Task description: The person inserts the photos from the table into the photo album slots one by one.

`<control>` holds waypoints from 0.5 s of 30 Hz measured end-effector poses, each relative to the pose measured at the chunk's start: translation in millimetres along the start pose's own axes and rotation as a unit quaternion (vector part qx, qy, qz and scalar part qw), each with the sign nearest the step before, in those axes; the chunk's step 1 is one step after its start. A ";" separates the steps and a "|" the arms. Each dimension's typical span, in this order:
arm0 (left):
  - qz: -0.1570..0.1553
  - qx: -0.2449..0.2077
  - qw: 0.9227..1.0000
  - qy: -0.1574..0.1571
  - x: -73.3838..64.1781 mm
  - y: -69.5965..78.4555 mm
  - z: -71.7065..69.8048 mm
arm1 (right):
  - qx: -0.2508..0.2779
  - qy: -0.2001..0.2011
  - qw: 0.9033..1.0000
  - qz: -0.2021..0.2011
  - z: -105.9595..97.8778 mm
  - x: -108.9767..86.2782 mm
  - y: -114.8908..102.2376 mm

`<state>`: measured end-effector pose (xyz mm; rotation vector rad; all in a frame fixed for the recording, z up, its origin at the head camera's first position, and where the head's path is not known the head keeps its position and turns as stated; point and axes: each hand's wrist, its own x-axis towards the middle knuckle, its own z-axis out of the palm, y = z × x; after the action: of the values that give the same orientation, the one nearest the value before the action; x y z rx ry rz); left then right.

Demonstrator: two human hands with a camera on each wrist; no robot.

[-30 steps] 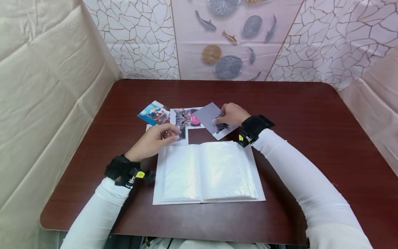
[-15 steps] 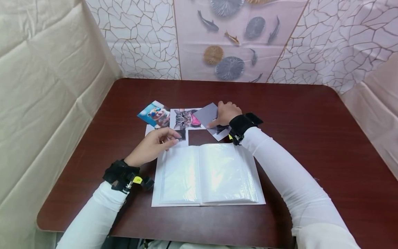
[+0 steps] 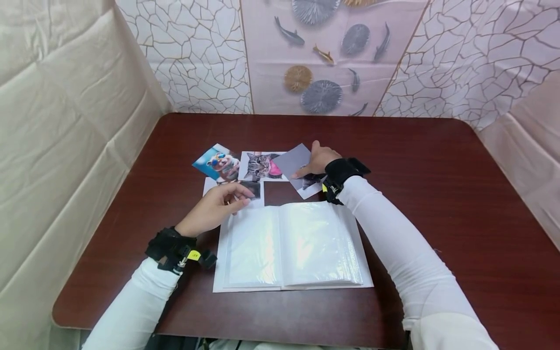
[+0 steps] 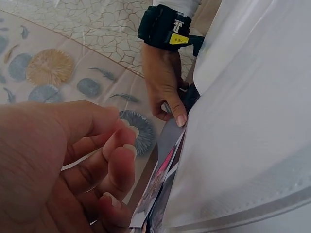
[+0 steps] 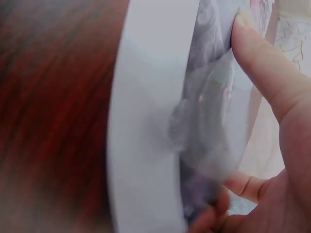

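Note:
My right hand (image 3: 318, 159) pinches a grey photo (image 3: 292, 161) of a dark animal, thumb on its face and fingers at the far edge. The right wrist view shows the thumb (image 5: 262, 60) pressed on the print, with fingertips at its lower edge. My left hand (image 3: 214, 206), fingers loosely curled and holding nothing, hovers beside the open photo album (image 3: 282, 287). It partly hides a white-bordered photo (image 3: 256, 192). A tabby cat photo (image 3: 257, 166) lies behind, overlapped by the grey one. At the left is a blue photo (image 3: 209, 163) of an animal in sunglasses.
The album's clear sleeves (image 3: 315, 243) face up near the front of the brown table (image 3: 415, 160). Patterned cloth (image 3: 323, 58) hangs behind the table, with a cream drape (image 3: 65, 121) at the left.
My right hand has shifted left along the grey photo, its thumb now farther onto the print. The left hand has moved down slightly.

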<state>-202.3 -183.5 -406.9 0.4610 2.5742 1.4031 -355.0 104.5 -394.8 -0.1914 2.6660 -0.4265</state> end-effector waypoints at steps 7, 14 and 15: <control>0.000 0.000 1.000 0.003 -0.4 -3.5 2.4 | 0.027 0.051 0.996 -0.074 0.2 3.4 10.1; 0.016 0.038 0.999 0.001 2.7 -8.9 5.0 | 0.057 0.101 0.984 -0.139 -12.0 -1.6 16.1; 0.019 0.050 0.999 -0.001 3.3 -9.9 5.7 | 0.062 0.101 0.982 -0.145 -14.3 -2.2 17.7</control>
<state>-205.6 -182.9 -418.4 0.5291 2.6556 1.2896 -360.4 125.5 -387.3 -0.5289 2.8050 -0.7380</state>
